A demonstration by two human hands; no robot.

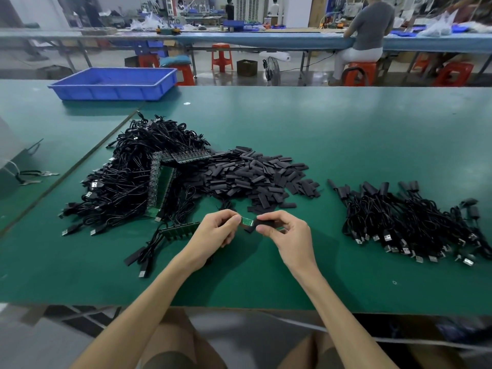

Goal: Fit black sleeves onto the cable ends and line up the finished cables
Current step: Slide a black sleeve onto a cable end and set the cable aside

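One cable end (246, 221), green board bare, pinched in my left grip (217, 231) above the table (346, 134); one black sleeve (263, 224) pinched in my right grip (288, 237), mouth meeting it. Keep aligned; slide home.

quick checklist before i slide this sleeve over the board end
1. Left hand pinches the green board end firmly: ok.
2. Right hand pinches the black sleeve: ok.
3. Sleeve mouth meets the board's tip: looks ok, though the fingers hide how squarely it sits.
4. Board fully covered: not ok, green shows between the hands.
5. Cable trailing free under the left hand, not snagged: cannot tell.
6. Finished cables on the right lie roughly side by side, plugs toward the near edge, ready for the next one: ok.
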